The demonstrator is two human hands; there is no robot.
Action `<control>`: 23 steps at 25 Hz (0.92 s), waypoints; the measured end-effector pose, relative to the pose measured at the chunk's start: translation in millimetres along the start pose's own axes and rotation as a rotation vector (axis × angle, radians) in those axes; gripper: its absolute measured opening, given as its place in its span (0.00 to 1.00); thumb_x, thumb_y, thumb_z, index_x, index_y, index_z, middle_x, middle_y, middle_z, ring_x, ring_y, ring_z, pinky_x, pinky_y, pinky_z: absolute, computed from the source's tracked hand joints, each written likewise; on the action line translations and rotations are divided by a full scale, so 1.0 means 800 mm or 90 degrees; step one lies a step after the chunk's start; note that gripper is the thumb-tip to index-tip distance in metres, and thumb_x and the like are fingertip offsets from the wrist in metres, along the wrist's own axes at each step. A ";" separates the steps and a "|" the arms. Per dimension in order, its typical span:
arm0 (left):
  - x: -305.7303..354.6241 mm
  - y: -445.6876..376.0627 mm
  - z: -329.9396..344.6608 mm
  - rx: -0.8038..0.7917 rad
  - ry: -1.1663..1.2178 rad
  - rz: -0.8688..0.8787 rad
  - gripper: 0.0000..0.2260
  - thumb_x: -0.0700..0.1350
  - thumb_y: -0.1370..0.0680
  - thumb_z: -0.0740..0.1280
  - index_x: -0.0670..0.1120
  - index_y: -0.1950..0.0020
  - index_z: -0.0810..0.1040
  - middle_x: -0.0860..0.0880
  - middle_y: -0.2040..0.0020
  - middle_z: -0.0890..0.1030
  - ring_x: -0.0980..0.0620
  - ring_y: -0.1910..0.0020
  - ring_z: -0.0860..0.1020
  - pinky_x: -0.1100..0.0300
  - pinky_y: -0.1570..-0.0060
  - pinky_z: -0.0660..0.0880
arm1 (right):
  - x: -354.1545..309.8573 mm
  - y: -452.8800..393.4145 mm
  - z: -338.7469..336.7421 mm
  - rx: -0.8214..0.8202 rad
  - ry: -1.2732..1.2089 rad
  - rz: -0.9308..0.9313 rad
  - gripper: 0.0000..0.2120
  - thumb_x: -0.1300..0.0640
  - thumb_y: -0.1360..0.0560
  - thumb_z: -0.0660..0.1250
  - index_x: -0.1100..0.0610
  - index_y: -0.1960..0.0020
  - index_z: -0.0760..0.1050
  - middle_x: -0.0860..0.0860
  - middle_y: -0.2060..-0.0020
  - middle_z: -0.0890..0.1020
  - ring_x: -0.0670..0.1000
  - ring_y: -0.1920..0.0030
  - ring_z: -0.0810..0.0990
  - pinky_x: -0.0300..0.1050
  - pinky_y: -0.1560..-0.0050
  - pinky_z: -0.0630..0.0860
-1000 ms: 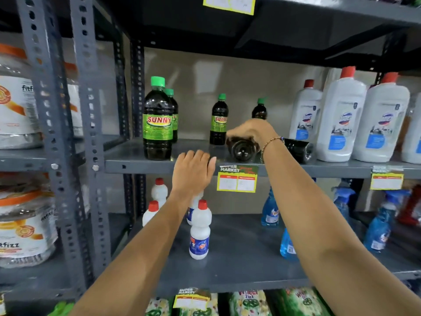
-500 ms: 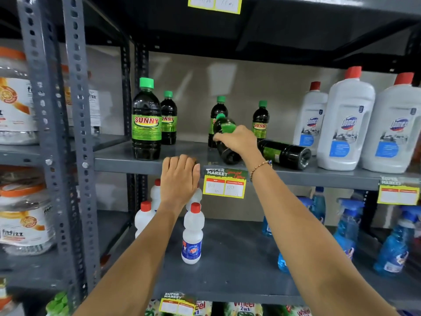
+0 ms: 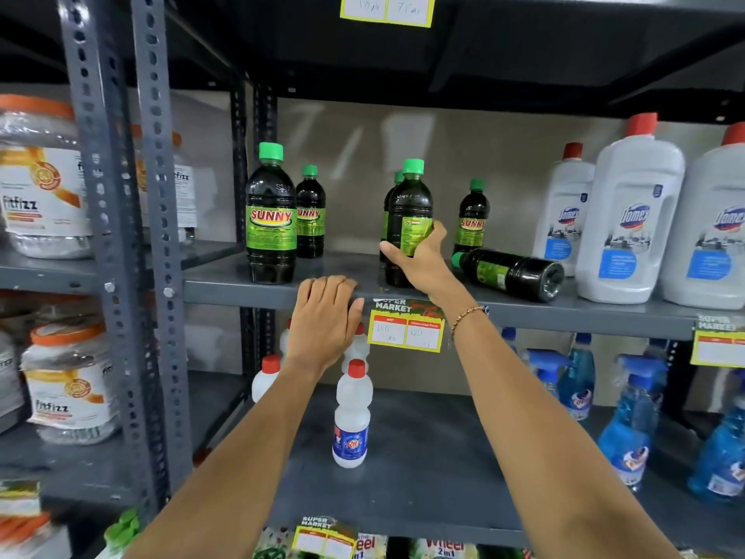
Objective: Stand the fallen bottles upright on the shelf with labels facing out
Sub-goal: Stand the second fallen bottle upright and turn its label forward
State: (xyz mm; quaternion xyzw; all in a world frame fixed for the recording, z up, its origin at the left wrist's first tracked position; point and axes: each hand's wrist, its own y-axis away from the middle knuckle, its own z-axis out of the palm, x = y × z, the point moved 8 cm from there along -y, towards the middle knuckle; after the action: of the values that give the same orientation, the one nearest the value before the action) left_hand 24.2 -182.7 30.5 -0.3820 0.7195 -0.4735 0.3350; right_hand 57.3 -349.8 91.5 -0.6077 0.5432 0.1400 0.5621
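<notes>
At the centre of the frame, the right hand (image 3: 419, 256) wraps its fingers around the lower half of a dark bottle (image 3: 408, 223) with a green cap, which stands upright on the grey shelf (image 3: 242, 286); its label faces partly sideways. Just right of it, a second dark bottle (image 3: 512, 272) lies on its side, base toward the camera. The left hand (image 3: 324, 316) rests palm-down on the shelf's front edge, fingers together and holding nothing, left of the yellow price tag (image 3: 407, 326).
</notes>
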 end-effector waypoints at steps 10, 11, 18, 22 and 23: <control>-0.002 0.004 0.005 -0.039 -0.005 -0.009 0.18 0.51 0.19 0.51 0.41 0.44 0.75 0.43 0.46 0.80 0.42 0.49 0.77 0.50 0.41 0.64 | 0.006 0.011 -0.002 -0.048 -0.070 0.107 0.35 0.56 0.27 0.71 0.60 0.30 0.51 0.52 0.42 0.72 0.48 0.45 0.73 0.38 0.51 0.70; -0.002 0.004 0.005 -0.031 -0.002 -0.007 0.18 0.51 0.19 0.52 0.41 0.45 0.75 0.43 0.47 0.80 0.42 0.49 0.77 0.50 0.42 0.64 | 0.007 0.011 -0.003 -0.054 -0.088 0.121 0.34 0.58 0.27 0.69 0.60 0.30 0.52 0.51 0.45 0.73 0.45 0.50 0.73 0.35 0.56 0.69; -0.004 0.005 0.006 -0.024 0.011 -0.016 0.16 0.51 0.20 0.54 0.42 0.45 0.75 0.44 0.48 0.80 0.44 0.50 0.77 0.52 0.44 0.64 | 0.016 0.011 -0.012 -0.020 -0.104 0.152 0.32 0.59 0.28 0.71 0.60 0.32 0.56 0.51 0.46 0.76 0.46 0.49 0.75 0.35 0.55 0.69; -0.004 0.004 0.004 -0.010 0.012 -0.017 0.16 0.51 0.20 0.55 0.42 0.45 0.76 0.44 0.48 0.80 0.43 0.49 0.77 0.52 0.43 0.64 | 0.015 0.011 -0.013 0.010 -0.027 0.116 0.37 0.53 0.32 0.77 0.60 0.33 0.59 0.53 0.41 0.75 0.51 0.42 0.74 0.45 0.42 0.72; -0.004 0.004 0.003 -0.010 0.010 -0.017 0.16 0.51 0.20 0.55 0.42 0.46 0.76 0.44 0.48 0.80 0.43 0.49 0.77 0.52 0.43 0.64 | 0.015 0.010 -0.012 0.004 -0.033 0.125 0.37 0.53 0.32 0.76 0.61 0.32 0.58 0.53 0.42 0.75 0.51 0.42 0.74 0.45 0.42 0.71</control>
State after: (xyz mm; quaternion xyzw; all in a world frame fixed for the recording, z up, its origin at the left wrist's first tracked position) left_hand 27.0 -179.9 26.9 -0.3905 0.7205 -0.4754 0.3200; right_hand 51.0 -362.1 80.9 -0.5463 0.5857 0.2083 0.5613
